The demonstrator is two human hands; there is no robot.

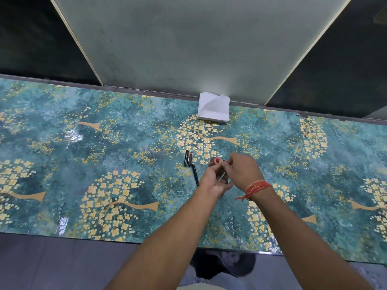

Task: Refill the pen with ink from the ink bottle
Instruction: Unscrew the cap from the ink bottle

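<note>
Between the fingertips of both hands, near the middle of the table, sits a small reddish ink bottle, mostly hidden by the hands. Only its rounded reddish top shows just beyond the left fingers; whether it stands on the table or is lifted cannot be told.

Left hand: its fingers are curled inward, close together, and seem to close on something small and pale, a thin whitish piece that shows in the gap between the two hands. What that piece is cannot be made out.

Right hand: its fingers are bent and bunched narrow at the tips, pinching a small reddish thing just beside the bottle's top, possibly its cap, though that is too small to tell. A bundle of red thread is wound round the right wrist, with loose ends hanging toward the left arm.

Just to the left of the left fingers lie the black pen parts: two short pieces side by side, touching or nearly so, and a longer slim black piece running from them back toward the left wrist.

Well beyond both sets of fingers, at the far edge of the table against the wall, lies a stack of white paper with its top sheet folded over.
</note>
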